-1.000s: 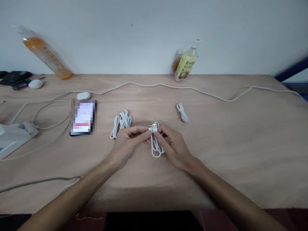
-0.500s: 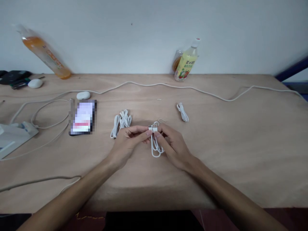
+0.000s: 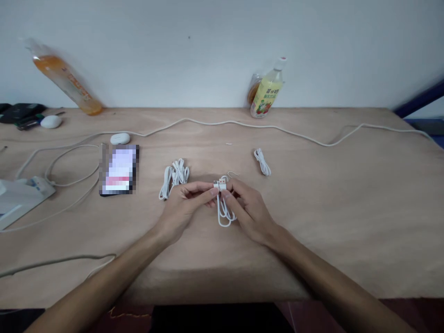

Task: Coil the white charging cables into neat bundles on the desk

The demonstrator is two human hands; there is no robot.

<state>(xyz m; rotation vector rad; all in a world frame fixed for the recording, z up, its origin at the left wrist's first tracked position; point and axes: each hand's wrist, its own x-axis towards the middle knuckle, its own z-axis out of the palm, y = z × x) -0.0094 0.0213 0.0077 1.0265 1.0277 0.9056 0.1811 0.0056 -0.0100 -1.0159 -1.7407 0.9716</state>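
My left hand (image 3: 183,206) and my right hand (image 3: 248,208) meet at the middle of the wooden table (image 3: 312,222). Both pinch the top of a coiled white USB cable (image 3: 224,210); its plugs stick up between my fingertips and its loops hang down onto the table. A loose pile of white cables (image 3: 175,175) lies just left of my left hand. One small bundled white cable (image 3: 262,161) lies further back to the right.
A phone (image 3: 119,170) lies screen up at the left, with a white earbud case (image 3: 120,138) behind it. A long white cord (image 3: 243,124) runs across the back. Two drink bottles (image 3: 267,90) (image 3: 65,78) lean at the wall. A white power strip (image 3: 19,196) sits far left.
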